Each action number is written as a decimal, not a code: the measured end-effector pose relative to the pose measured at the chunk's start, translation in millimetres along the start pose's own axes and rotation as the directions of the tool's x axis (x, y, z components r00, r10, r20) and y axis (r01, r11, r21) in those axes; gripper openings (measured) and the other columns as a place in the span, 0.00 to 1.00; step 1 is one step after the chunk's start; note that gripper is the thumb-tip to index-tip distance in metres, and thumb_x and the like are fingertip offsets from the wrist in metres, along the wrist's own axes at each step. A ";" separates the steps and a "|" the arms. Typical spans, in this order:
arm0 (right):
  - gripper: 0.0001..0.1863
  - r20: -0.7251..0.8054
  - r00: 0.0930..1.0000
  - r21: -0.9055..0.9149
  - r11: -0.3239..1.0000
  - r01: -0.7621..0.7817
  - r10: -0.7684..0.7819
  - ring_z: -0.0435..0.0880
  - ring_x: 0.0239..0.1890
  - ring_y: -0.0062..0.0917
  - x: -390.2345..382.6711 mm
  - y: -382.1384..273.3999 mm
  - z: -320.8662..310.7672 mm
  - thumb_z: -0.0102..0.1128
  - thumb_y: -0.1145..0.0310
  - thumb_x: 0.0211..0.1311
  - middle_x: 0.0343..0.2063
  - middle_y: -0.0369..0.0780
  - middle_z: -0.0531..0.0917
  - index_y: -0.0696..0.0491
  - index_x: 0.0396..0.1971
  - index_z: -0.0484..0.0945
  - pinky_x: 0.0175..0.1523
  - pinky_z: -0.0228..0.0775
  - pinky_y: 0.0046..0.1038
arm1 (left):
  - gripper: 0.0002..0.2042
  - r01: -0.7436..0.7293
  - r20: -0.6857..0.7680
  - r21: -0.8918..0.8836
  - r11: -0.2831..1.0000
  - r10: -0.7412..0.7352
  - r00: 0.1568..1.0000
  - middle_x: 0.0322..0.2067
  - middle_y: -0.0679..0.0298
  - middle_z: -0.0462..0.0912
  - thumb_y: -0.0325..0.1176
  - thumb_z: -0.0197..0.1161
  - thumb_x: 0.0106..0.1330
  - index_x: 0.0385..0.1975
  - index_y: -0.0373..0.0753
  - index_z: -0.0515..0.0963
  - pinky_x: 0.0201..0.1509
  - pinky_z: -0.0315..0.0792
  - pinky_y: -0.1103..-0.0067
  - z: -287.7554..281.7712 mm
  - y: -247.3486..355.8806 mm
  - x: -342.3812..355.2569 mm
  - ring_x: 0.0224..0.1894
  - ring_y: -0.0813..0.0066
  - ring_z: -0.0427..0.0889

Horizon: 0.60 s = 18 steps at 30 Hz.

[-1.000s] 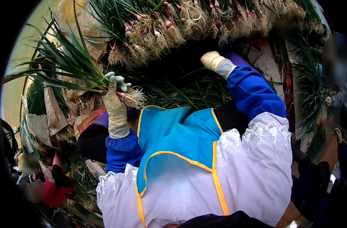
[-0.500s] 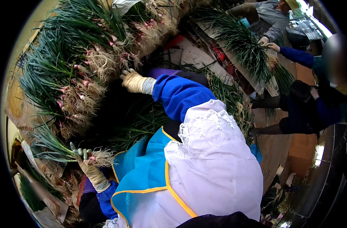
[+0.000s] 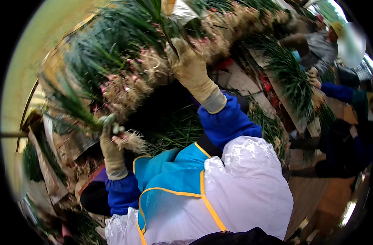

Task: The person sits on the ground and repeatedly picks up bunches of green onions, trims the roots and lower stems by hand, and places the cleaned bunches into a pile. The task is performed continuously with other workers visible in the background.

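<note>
My left hand (image 3: pixel 111 143), in a cream glove with pale green fingertips, is closed around a bunch of young garlic plants (image 3: pixel 82 114), roots hanging to the right. My right hand (image 3: pixel 186 67), also gloved, reaches up into a long heap of garlic plants (image 3: pixel 125 87) with pink bulbs and pale roots, its fingers closed on upright green stalks (image 3: pixel 158 14). Motion blurs both hands slightly. Loose green leaves (image 3: pixel 170 134) lie in the dark space below the heap, beside my blue and white apron (image 3: pixel 247 188).
On the right, co-workers (image 3: pixel 321 49) handle long-leaved bundles (image 3: pixel 284 77) on cardboard sheets (image 3: pixel 247 85); another's blue sleeve (image 3: pixel 337 92) reaches in. Crumpled paper sheets (image 3: pixel 47 163) lie at the left, near a pale yellow wall (image 3: pixel 27 69).
My right hand has moved up from the heap's lower root edge and taken hold of stalks. My left hand still holds its bunch. The whole view has shifted as my head moved.
</note>
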State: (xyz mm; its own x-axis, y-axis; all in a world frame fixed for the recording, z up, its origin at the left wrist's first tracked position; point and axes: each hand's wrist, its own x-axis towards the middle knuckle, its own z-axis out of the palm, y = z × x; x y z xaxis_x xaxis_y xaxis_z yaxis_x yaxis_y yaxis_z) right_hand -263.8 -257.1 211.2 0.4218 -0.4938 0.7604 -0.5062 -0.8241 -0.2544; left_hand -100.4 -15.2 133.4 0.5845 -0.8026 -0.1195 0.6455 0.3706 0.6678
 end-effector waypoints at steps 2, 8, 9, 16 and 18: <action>0.14 0.090 0.959 -0.005 0.963 0.269 -0.267 0.76 0.42 0.34 -33.4 -38.1 55.8 0.49 0.67 0.58 0.44 0.43 0.75 0.50 0.44 0.73 0.48 0.68 0.26 | 0.09 0.098 -0.115 0.164 0.982 -0.080 0.990 0.40 0.62 0.78 0.33 0.56 0.61 0.39 0.41 0.74 0.29 0.72 0.81 -12.9 0.8 20.8 0.30 0.79 0.74; 0.12 0.669 0.743 0.306 0.909 -0.282 0.005 0.78 0.33 0.38 -129.8 -96.6 108.7 0.54 0.62 0.55 0.29 0.45 0.79 0.54 0.34 0.73 0.36 0.70 0.35 | 0.03 0.323 -0.348 -0.106 0.940 -0.340 0.874 0.14 0.67 0.73 0.28 0.61 0.57 0.28 0.38 0.76 0.11 0.66 0.81 -33.8 -65.2 61.4 0.09 0.79 0.67; 0.11 0.669 0.739 0.338 0.920 -0.198 -0.087 0.78 0.31 0.38 -132.6 -97.0 107.6 0.54 0.62 0.55 0.28 0.44 0.79 0.54 0.32 0.73 0.35 0.70 0.34 | 0.03 0.301 -0.280 -0.030 0.953 -0.298 0.913 0.16 0.66 0.74 0.27 0.60 0.57 0.28 0.36 0.76 0.17 0.71 0.82 -44.3 -62.2 52.5 0.13 0.79 0.71; 0.20 0.744 0.667 0.372 0.809 -0.454 0.032 0.79 0.27 0.30 -84.0 -56.5 122.7 0.52 0.51 0.57 0.27 0.43 0.80 0.54 0.37 0.75 0.30 0.69 0.29 | 0.05 0.204 -0.251 0.040 0.978 -0.188 0.949 0.18 0.63 0.75 0.27 0.61 0.56 0.29 0.32 0.77 0.31 0.76 0.77 -50.5 -45.6 24.1 0.24 0.75 0.77; 0.23 0.923 0.381 0.371 0.386 -0.844 -0.053 0.75 0.23 0.19 -76.9 -75.5 142.6 0.54 0.47 0.55 0.26 0.37 0.78 0.53 0.39 0.74 0.28 0.66 0.21 | 0.05 0.242 -0.245 0.032 0.970 -0.227 0.943 0.18 0.63 0.75 0.26 0.61 0.56 0.29 0.33 0.76 0.29 0.75 0.77 -52.2 -44.8 21.9 0.23 0.75 0.76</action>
State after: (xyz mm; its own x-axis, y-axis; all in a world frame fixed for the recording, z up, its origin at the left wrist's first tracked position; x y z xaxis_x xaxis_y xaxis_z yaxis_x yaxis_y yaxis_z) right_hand -150.7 -196.5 86.8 0.8820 -0.4005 -0.2482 -0.2727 -0.0044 -0.9621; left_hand -90.8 -24.9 62.6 0.5244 -0.7263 -0.4444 0.7518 0.1500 0.6421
